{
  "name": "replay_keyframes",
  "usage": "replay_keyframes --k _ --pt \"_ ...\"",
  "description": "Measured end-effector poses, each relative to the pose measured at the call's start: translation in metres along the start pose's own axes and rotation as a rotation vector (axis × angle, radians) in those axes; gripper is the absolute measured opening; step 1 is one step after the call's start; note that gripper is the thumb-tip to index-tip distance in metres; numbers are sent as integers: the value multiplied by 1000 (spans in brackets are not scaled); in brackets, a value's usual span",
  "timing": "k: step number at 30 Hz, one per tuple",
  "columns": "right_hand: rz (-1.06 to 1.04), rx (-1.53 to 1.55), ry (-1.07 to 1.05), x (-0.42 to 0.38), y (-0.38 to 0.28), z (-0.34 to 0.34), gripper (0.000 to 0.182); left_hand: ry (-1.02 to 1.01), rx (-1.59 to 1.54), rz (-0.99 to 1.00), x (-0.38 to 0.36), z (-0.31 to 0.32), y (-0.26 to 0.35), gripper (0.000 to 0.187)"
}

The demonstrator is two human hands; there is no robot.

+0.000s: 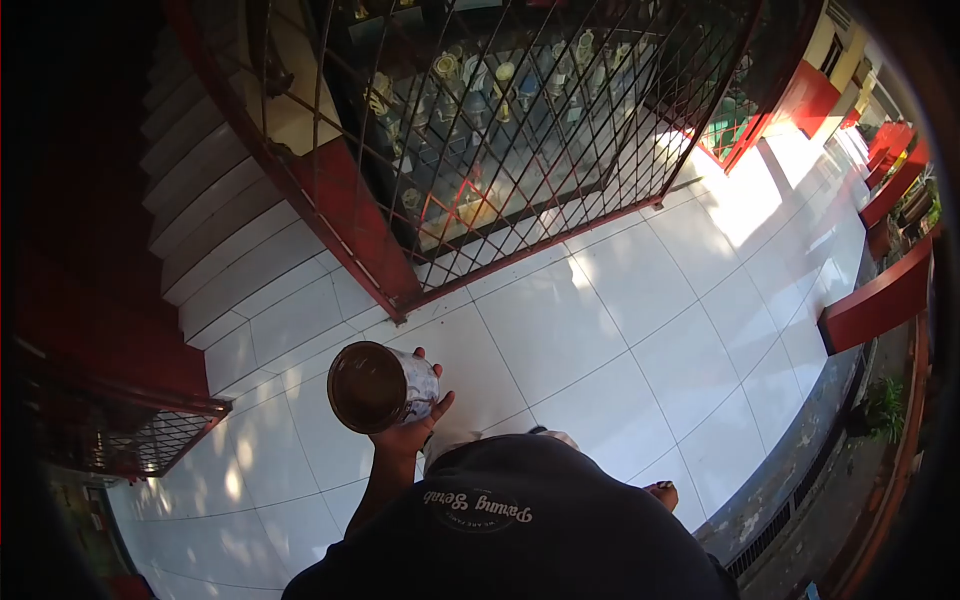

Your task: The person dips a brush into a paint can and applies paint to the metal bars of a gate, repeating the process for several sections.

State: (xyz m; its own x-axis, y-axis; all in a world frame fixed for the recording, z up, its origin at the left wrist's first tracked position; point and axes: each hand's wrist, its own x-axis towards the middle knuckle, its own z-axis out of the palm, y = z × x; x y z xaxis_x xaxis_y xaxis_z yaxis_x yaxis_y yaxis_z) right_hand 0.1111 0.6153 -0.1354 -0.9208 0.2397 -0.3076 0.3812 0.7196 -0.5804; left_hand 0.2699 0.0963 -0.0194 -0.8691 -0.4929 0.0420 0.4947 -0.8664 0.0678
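Note:
My left hand (408, 437) is wrapped round the side of a cylindrical can (420, 388), out in front of my body on the left. The can's round brown end faces up toward me, and its side has a whitish patterned label. My fingertips show along the label's right edge. Beside my body on the right, my right hand (662, 493) is small in view, partly covered by my dark shirt (520, 540). Its fingers look curled in; whether anything is inside them is hidden.
Ahead stands a red-framed metal lattice gate (530, 130) before a case of trophies (503, 85). White stairs (225, 220) rise on the left, near another lattice barrier (150, 440). White tiles (560, 340) cover the floor. Red posts (880, 300) and a drain (775, 535) line the right.

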Motion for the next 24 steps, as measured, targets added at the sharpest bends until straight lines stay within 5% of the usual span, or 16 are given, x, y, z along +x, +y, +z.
replay_keyframes --k 5,9,12,14,20,24 --pt "73 -138 -69 14 -27 -1 19 62 27 -84 38 -1 -30 68" --pt "-113 -241 36 60 -37 43 20 101 28 -186 88 -8 -42 68" --pt "-99 -58 -138 124 -46 68 19 124 -44 -276 134 -24 -47 67" --pt "-151 228 -103 157 -59 85 15 88 -53 -339 171 -33 -48 64" --pt "-362 65 152 246 -64 99 23 45 -155 -504 287 -27 -65 49" --pt "-147 208 171 234 -125 78 19 18 -77 -603 351 -20 -77 43"
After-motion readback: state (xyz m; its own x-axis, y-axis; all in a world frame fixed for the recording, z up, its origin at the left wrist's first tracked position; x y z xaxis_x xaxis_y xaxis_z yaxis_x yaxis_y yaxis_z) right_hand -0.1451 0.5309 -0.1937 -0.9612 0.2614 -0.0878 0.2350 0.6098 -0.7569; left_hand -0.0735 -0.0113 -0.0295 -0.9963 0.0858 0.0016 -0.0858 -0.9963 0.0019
